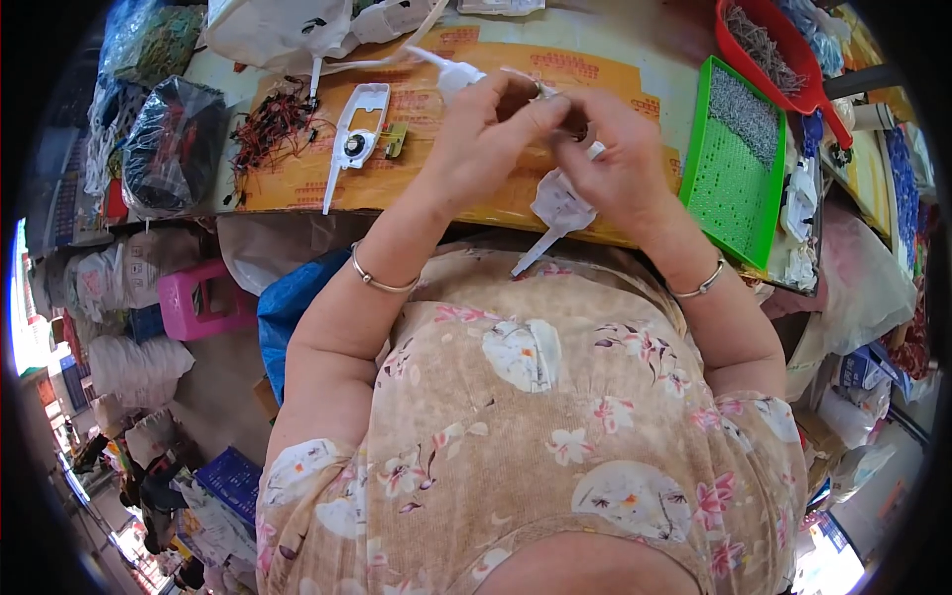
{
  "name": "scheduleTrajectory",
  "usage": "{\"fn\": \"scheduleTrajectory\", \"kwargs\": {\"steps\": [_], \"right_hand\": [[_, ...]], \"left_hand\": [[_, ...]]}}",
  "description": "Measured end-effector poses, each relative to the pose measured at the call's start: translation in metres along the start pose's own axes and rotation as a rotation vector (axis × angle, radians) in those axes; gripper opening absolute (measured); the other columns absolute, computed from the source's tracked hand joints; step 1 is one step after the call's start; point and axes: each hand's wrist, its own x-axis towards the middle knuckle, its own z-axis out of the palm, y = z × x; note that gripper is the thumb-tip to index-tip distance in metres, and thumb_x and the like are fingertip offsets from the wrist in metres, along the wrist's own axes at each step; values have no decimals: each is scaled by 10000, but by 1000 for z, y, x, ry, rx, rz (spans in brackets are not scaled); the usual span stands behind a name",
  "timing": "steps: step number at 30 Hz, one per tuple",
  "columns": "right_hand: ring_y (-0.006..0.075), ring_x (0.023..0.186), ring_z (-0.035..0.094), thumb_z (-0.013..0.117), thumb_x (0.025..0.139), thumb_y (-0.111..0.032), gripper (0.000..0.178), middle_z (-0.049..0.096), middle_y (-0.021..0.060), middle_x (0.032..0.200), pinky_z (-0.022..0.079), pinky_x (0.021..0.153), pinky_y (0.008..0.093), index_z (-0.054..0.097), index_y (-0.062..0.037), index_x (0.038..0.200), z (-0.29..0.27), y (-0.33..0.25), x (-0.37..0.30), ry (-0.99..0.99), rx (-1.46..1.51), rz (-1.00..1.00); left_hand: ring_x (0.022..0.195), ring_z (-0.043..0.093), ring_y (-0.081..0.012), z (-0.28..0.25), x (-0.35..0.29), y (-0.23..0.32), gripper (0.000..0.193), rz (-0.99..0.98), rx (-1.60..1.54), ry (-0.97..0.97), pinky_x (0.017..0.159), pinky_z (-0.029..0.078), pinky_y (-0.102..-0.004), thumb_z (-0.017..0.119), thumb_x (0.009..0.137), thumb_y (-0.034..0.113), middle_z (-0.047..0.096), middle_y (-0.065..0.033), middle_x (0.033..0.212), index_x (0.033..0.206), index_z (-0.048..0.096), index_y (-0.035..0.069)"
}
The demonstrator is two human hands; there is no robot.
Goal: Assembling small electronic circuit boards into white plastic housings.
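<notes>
Head view, white casing [562, 201] beside hands [620, 154], axis diagonal, stem [536, 252] down-left

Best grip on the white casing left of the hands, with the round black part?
Probably the narrow tail of the white casing, pinched from the wearer's side: it points that way, toward the table's near edge, clear of the round black part and green board.

Bright, glare both sides, fisheye-bent edges
</notes>
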Motion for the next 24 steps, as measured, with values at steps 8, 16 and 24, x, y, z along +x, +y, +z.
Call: {"fn": "scheduleTrajectory", "kwargs": {"steps": [8, 16, 24], "right_hand": [[96, 829, 579, 570, 849, -27, 222, 644, 32, 903, 469, 755, 248, 611, 15, 1063, -16, -25, 8, -298, 511, 381], [119, 934, 590, 502, 867, -7, 285, 630, 58, 1048, 471, 786, 241, 576, 1, 1142, -17, -5, 36, -99, 48, -113], [108, 855, 609, 534, 828, 46, 305, 648, 18, 960, 481, 728, 245, 571, -9, 1126, -3, 11, 25, -425, 625, 419]], "left_hand": [[736, 500, -87, -18, 8, -5, 206, -33, -221, 119, 670, 413, -235, 460, 830, 91, 591, -20, 808, 917, 596, -36], [683, 546, -64, -36, 12, 29, 227, -143, -98, -282, 614, 455, -231, 459, 833, 117, 599, -16, 776, 906, 630, -14], [672, 544, -42, -43, 15, 21, 201, -137, 141, -340, 571, 439, -201, 520, 841, 134, 596, 11, 739, 939, 641, 7]]}}
